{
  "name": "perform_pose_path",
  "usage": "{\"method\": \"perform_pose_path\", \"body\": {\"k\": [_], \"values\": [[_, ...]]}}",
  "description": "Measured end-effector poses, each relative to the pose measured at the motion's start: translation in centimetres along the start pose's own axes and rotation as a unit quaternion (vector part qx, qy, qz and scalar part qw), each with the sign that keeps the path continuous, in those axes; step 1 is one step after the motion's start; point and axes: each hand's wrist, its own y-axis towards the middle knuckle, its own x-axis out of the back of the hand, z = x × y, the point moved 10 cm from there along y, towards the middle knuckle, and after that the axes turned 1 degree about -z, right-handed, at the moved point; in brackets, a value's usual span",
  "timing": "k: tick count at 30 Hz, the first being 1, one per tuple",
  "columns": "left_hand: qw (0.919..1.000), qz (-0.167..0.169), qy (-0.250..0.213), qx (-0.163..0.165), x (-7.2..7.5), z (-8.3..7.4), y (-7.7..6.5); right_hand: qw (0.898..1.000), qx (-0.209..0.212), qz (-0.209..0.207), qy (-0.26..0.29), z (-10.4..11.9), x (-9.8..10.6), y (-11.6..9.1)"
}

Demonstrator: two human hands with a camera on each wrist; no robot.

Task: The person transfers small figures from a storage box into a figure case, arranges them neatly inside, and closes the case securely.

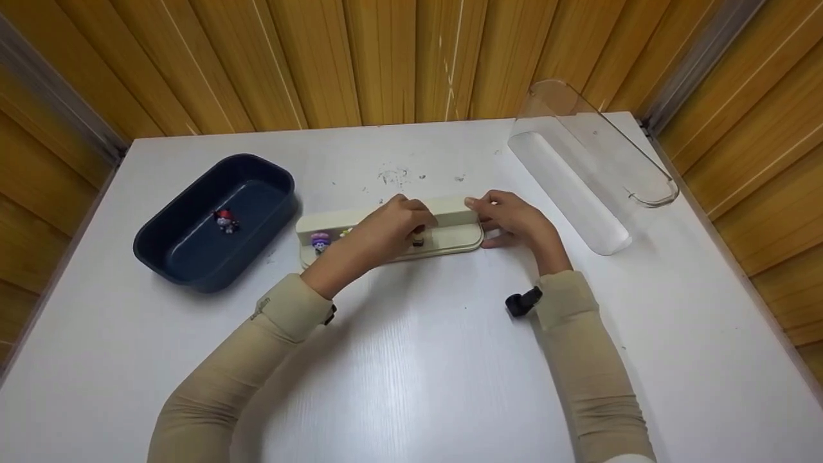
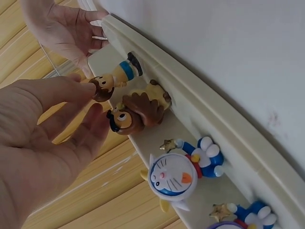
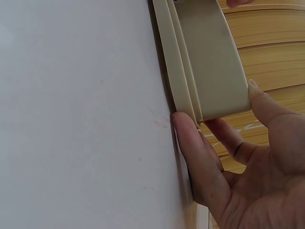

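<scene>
My left hand (image 1: 386,228) is over the middle of a long cream display stand (image 1: 458,239). Its fingertips pinch the brown-haired head of a small boy figurine (image 2: 116,80), whose dark shoes are at the stand's ledge. Beside that stands a brown bird-like figurine (image 2: 143,110), and farther along, a blue-and-white cat figurine (image 2: 175,174) holding a gold star. A purple-hatted figurine (image 1: 320,241) occupies the stand's left end. At the right end, my right hand (image 1: 516,218) grips the stand, thumb on the raised back part and fingers around the base's end.
A dark blue basin (image 1: 254,257) sits at the left with a red-topped figurine (image 1: 226,221) inside. On the right lies a long clear cover (image 1: 611,151) with a rounded end. Wood-panelled walls (image 1: 386,58) border the white table (image 1: 411,386) at the back and sides.
</scene>
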Motion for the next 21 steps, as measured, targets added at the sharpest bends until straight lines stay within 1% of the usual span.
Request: {"method": "perform_pose_path", "body": {"k": [8,13,17,21], "values": [[0.9997,-0.017,0.013,-0.008,0.7,0.0,-1.1,1.000,0.002,0.005,0.011,-0.1,-0.2,0.3],[0.9989,-0.044,0.002,-0.015,1.7,0.2,-1.8,1.000,0.005,0.006,0.014,-0.1,-0.3,0.3],[0.9981,-0.060,0.003,-0.011,2.6,0.6,-2.4,1.000,0.007,0.007,0.012,0.0,-0.3,0.3],[0.9980,-0.061,0.017,0.004,3.4,1.1,-2.9,1.000,0.006,0.004,0.005,0.0,-0.1,0.3]]}}
